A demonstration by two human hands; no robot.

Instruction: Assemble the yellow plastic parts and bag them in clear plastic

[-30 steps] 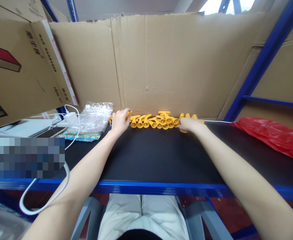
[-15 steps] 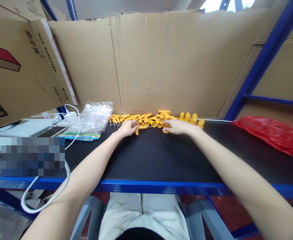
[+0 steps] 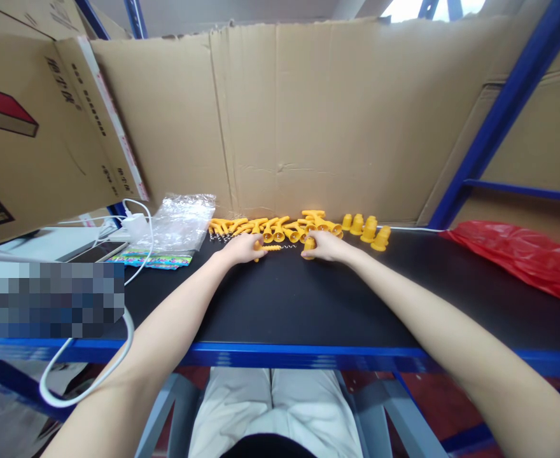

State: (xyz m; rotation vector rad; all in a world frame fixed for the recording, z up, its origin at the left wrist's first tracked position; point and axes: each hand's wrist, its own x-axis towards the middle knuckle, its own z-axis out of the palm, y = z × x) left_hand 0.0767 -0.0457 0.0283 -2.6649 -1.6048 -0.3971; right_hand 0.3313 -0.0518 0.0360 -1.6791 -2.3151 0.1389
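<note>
My left hand (image 3: 243, 248) is closed around the T-handle of a yellow corkscrew (image 3: 273, 248), whose metal spiral points right. Facing that tip, a yellow bell-shaped cap (image 3: 308, 249) is pinched in my right hand (image 3: 326, 246). A small gap seems to lie between the spiral's tip and the cap. Just behind both hands, a row of yellow corkscrews (image 3: 257, 225) lies along the cardboard, several with bell caps on and those at the left with bare spirals.
Several loose yellow caps (image 3: 369, 229) stand right of my right hand. A clear plastic bag (image 3: 184, 219) and a white charger (image 3: 137, 224) with cables lie at the left. Red plastic (image 3: 518, 254) covers the right side. A cardboard wall (image 3: 337, 121) closes off the back of the black tabletop (image 3: 299, 305).
My right hand has moved left, bringing a cap in front of the row toward the corkscrew. The held corkscrew's spiral now shows plainly. My left hand has barely shifted.
</note>
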